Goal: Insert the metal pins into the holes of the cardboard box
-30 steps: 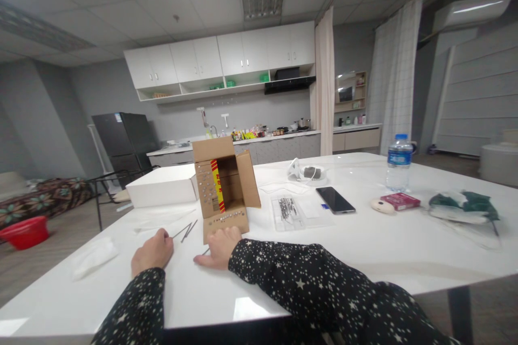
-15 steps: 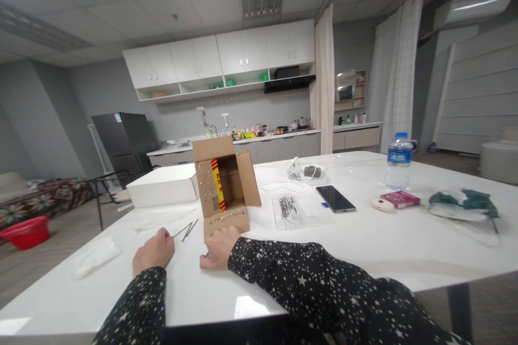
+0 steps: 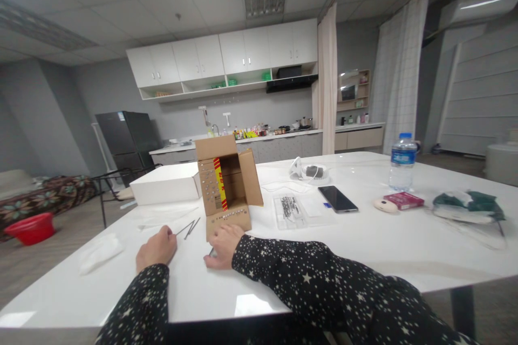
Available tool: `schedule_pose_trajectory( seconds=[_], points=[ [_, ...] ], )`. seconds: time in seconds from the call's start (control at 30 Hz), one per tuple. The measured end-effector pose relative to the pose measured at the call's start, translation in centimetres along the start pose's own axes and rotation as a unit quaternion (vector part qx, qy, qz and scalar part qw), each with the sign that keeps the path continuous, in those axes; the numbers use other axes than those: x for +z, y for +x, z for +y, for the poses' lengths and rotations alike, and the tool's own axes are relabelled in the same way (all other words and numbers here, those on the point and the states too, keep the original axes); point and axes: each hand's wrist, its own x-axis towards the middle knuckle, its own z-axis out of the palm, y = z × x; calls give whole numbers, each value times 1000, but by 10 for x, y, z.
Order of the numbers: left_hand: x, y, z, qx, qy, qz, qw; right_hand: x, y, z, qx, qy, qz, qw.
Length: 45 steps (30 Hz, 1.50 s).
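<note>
My left hand (image 3: 157, 248) rests on the table with curled fingers, and a thin dark metal rod (image 3: 185, 227) sticks out from its fingertips. Two more thin rods (image 3: 191, 229) lie just beyond. My right hand (image 3: 224, 245) is closed, palm down, at the near edge of an open cardboard box (image 3: 208, 188). A bit of something greyish shows under its thumb, too small to name. The box stands with its opening facing me; rows of small round metallic pieces (image 3: 230, 215) dot its lower flap and left flap.
On the white table (image 3: 202, 294) are a white box (image 3: 164, 186), a clear case of small metal parts (image 3: 289, 211), a phone (image 3: 338, 199), a water bottle (image 3: 402, 164), a pink box (image 3: 406, 201), a green cloth bundle (image 3: 465, 205) and a crumpled tissue (image 3: 99, 253).
The whole view has shifted slightly to the right. Both hands keep their places and grips relative to the rods and the cardboard box.
</note>
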Motion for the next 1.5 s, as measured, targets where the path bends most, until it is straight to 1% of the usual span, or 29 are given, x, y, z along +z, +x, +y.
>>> schedule_pose_trajectory(
  seconds=[0.13, 0.3, 0.63, 0.93, 1.1, 1.2, 1.3, 1.37, 1.4, 1.5],
  points=[
    [0, -1, 1, 0, -2, 3, 1000, -1, 1, 1, 1, 8, -11, 1000],
    [-1, -2, 0, -3, 0, -5, 1000, -5, 1, 1, 5, 3, -24, 1000],
    [-2, -2, 1, -1, -4, 4, 1000, -5, 3, -5, 27, -3, -29, 999],
    [-2, -2, 1, 3, -4, 8, 1000, 6, 4, -4, 0, -22, 32, 999],
    [-4, -5, 3, 3, -5, 6, 1000, 7, 5, 0, 25, 3, 51, 998],
    [-7, -7, 4, 1, -4, 4, 1000, 5, 4, 6, 58, 55, 70, 994],
    [-8, -8, 3, -2, -2, 3, 1000, 7, 6, 15, 97, 145, 107, 979],
    [-8, -8, 2, -3, -3, 2, 1000, 12, 11, 23, 134, 221, 134, 957],
    [-8, -8, 2, -3, -5, 3, 1000, 15, 14, 26, 156, 266, 151, 939],
    [-6, -8, 1, -3, -10, 4, 1000, 27, 24, 37, 212, 389, 202, 874]
  ],
)
